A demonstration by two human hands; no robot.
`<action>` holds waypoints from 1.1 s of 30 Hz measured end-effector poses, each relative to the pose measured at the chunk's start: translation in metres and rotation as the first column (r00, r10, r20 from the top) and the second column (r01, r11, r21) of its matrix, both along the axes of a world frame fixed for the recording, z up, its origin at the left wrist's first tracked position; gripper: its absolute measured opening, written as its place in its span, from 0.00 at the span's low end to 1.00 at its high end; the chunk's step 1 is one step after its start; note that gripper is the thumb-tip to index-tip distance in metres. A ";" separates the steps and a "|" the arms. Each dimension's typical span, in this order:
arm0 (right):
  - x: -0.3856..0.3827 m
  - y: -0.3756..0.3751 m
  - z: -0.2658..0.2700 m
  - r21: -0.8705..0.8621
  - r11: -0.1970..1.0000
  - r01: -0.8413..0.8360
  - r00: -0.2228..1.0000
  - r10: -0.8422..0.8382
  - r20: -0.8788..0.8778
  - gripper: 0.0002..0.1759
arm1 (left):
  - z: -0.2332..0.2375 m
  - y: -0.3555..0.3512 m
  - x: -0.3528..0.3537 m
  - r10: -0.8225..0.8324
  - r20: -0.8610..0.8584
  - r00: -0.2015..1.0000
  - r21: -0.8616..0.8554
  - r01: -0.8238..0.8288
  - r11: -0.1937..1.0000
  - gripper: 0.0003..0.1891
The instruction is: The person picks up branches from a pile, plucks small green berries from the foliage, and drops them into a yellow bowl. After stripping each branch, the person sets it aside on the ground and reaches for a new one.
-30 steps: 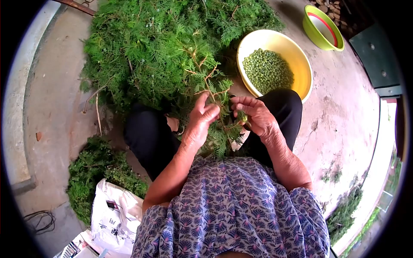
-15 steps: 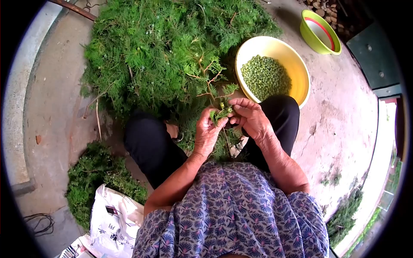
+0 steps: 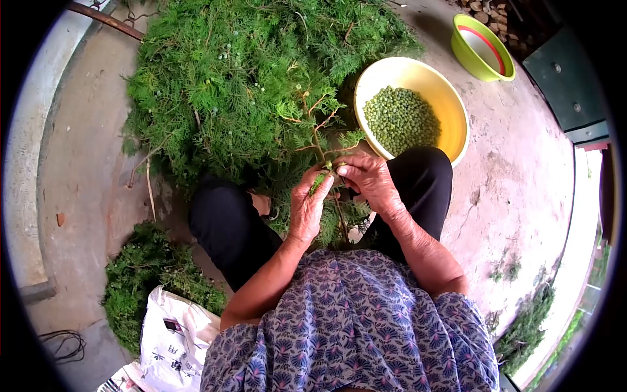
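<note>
A green conifer branch [image 3: 318, 134] with a brown stem stands up between my knees. My left hand [image 3: 308, 204] is closed on it, thumb and fingers pinching a sprig. Close against it, my right hand [image 3: 373, 184] has its thumb and forefinger pressed together at the small green cones of the branch; whatever lies between these fingertips is too small to make out. Beyond my right knee, a yellow basin [image 3: 455, 117] holds many round green cones [image 3: 401, 117]. A large heap of green branches [image 3: 222, 85] lies in front of me.
A smaller green pile [image 3: 140, 274] and a white sack [image 3: 173, 343] lie at my left. At the upper right are a lime-green basin [image 3: 467, 52], chopped wood [image 3: 486, 12] and a dark green cabinet [image 3: 562, 81]. More greenery [image 3: 526, 330] lies at the lower right.
My right hand has moved slightly left and down, its fingertips now nearer to my left thumb. My left hand has shifted a little left and turned more upright.
</note>
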State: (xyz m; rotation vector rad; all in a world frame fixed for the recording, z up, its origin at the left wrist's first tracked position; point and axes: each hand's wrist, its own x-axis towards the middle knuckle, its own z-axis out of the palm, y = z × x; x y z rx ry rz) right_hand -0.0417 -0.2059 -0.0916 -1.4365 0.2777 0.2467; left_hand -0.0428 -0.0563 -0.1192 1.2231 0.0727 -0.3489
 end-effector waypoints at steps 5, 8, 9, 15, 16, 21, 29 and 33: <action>0.005 -0.002 0.001 0.423 0.875 0.235 0.970 -0.186 -0.153 0.10 | 0.009 -0.001 -0.001 -0.024 -0.005 1.000 0.031 0.024 0.999 0.07; 0.013 -0.016 0.001 0.413 0.894 0.171 0.985 -0.152 -0.078 0.08 | 0.012 0.000 -0.001 -0.087 0.065 0.994 -0.005 0.088 0.996 0.11; 0.012 -0.017 0.007 0.351 0.930 0.109 0.991 -0.074 -0.112 0.08 | 0.010 0.001 -0.001 -0.089 0.064 0.994 -0.004 0.089 0.996 0.11; 0.013 -0.014 0.017 0.156 0.963 -0.222 0.965 0.240 -0.108 0.09 | 0.013 -0.001 -0.001 -0.088 0.101 0.991 0.043 0.084 0.996 0.07; 0.012 -0.013 0.021 0.140 0.954 -0.267 0.958 0.279 -0.074 0.08 | 0.012 0.000 -0.001 -0.095 0.148 0.984 0.088 0.083 0.993 0.07; 0.012 -0.011 0.012 -0.259 0.938 -0.229 0.960 0.262 0.100 0.05 | 0.006 0.003 0.001 -0.130 0.188 0.973 0.123 0.108 0.986 0.07; 0.048 -0.097 -0.009 -0.651 0.478 0.589 0.735 0.018 0.678 0.14 | 0.003 0.012 0.005 0.019 0.033 0.999 -0.015 -0.018 1.000 0.09; 0.055 -0.143 -0.001 -0.812 0.192 0.551 0.833 -0.171 0.526 0.22 | -0.002 0.021 0.024 0.147 0.070 0.987 -0.028 -0.146 0.989 0.12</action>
